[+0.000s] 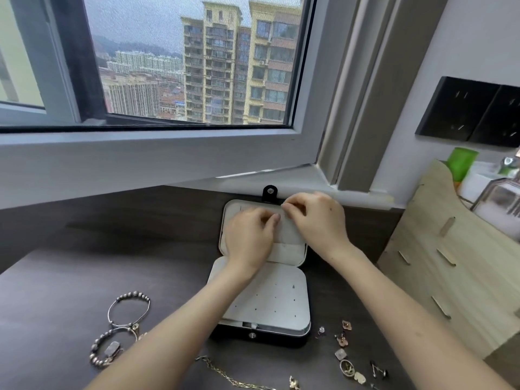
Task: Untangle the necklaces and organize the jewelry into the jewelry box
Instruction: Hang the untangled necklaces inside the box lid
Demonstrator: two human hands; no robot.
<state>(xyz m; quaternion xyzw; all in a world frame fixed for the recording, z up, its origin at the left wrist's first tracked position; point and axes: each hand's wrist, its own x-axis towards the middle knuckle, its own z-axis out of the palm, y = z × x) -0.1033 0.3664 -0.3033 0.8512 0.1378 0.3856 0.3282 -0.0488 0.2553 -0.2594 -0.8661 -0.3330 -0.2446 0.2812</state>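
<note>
A: Where's the jewelry box [261,302]?

B: Open on the dark surface [56,277], near its far edge under the window. Lid half lies flat toward the back; front half shows a white earring pad w/ small holes.

A: And the hands?

B: Both over the lid half. Left hand [249,237] and right hand [318,218] have fingertips pinched close together, prob. on something fine; can't tell what.

A: Rest of the jewelry?

B: Beaded bracelets [123,330] at the front-left, a gold chain [225,375] at the front edge, earrings [344,337] front-right.

A: Tips?

B: I'd keep the pinch light, work one strand at a time, and seat it flat before letting go.
</note>
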